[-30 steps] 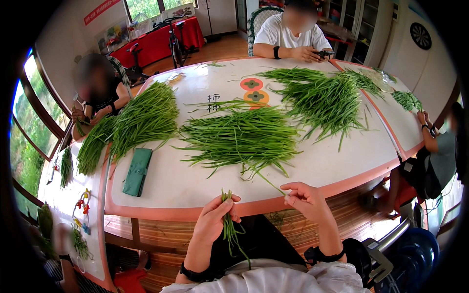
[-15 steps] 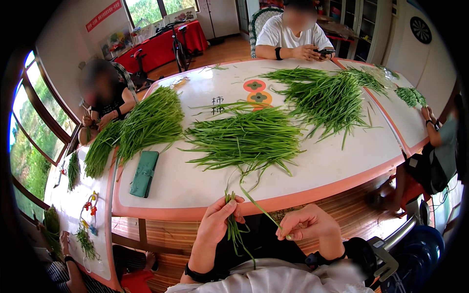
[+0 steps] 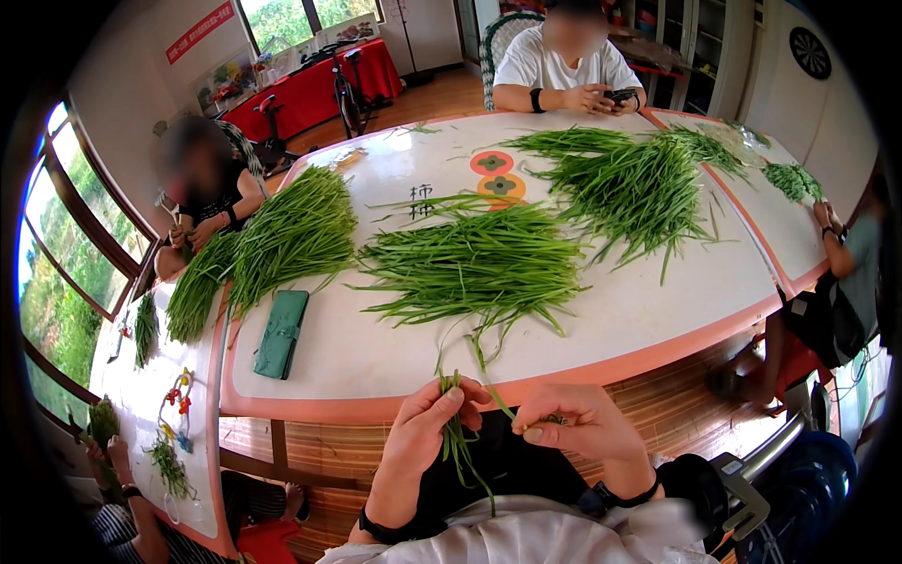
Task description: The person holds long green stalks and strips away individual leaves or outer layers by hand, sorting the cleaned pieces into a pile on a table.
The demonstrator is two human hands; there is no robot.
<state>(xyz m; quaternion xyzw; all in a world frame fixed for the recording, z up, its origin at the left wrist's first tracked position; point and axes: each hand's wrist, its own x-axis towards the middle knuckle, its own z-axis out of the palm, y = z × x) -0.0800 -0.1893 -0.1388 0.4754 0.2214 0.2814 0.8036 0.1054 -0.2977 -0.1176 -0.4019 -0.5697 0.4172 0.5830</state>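
Beside the pink-rimmed white worktop's near edge (image 3: 319, 406), the left hand (image 3: 430, 423) grips a bunch of slender green stalks (image 3: 456, 447), the right hand (image 3: 584, 425) pinching one long green blade (image 3: 497, 395).

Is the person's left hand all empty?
No, the left hand has a small bunch of green stalks pinched between its thumb and fingers.

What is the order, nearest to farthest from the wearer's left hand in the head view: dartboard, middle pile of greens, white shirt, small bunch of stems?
From the left hand:
1. Small bunch of stems: held in it.
2. Middle pile of greens: on the table, ahead.
3. White shirt: across the table.
4. Dartboard: far right, beyond the table.
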